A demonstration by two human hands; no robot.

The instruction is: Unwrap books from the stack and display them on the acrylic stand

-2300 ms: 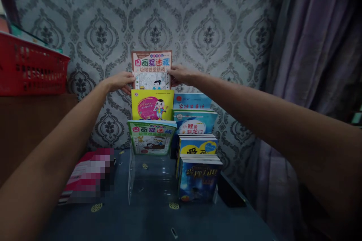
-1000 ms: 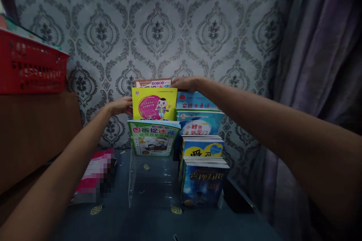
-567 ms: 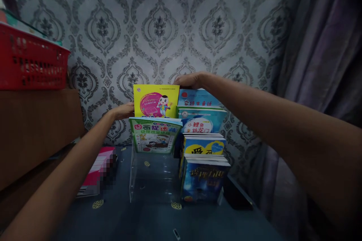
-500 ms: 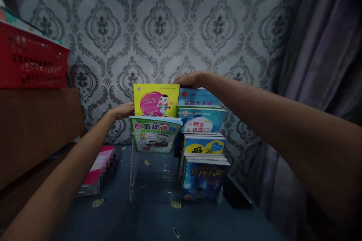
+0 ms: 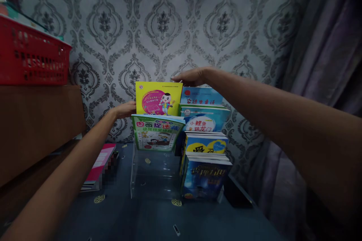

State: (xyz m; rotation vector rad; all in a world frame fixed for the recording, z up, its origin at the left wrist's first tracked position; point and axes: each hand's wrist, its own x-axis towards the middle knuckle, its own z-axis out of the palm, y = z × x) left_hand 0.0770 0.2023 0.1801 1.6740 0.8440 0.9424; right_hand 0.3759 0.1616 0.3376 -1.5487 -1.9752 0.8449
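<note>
A yellow book (image 5: 144, 99) with a cartoon child on its cover stands in the back row of a clear stepped rack (image 5: 155, 179). My left hand (image 5: 126, 110) grips its left edge, with the fingertips hidden behind the cover. Above its top right corner lies my right hand (image 5: 190, 76), palm down, fingers stretched out. In front of the yellow book leans a green picture book (image 5: 158, 133). The right column holds a blue storybook (image 5: 202, 96) under my right hand, a light-blue book (image 5: 202, 120), a yellow-and-blue book (image 5: 205, 146) and dark blue books (image 5: 206, 180).
Left of the rack, pink-covered books (image 5: 98, 162) lie on the dark tablecloth (image 5: 135, 222). A red basket (image 5: 36, 52) sits on a brown wooden cabinet (image 5: 39, 120). A flat black object (image 5: 237, 194) lies right of the rack. Patterned wallpaper (image 5: 161, 19) and a curtain (image 5: 305, 94) are behind.
My right hand has risen slightly and its fingers reach further out over the yellow book's corner. My left hand stays at the book's edge. The view has shifted slightly.
</note>
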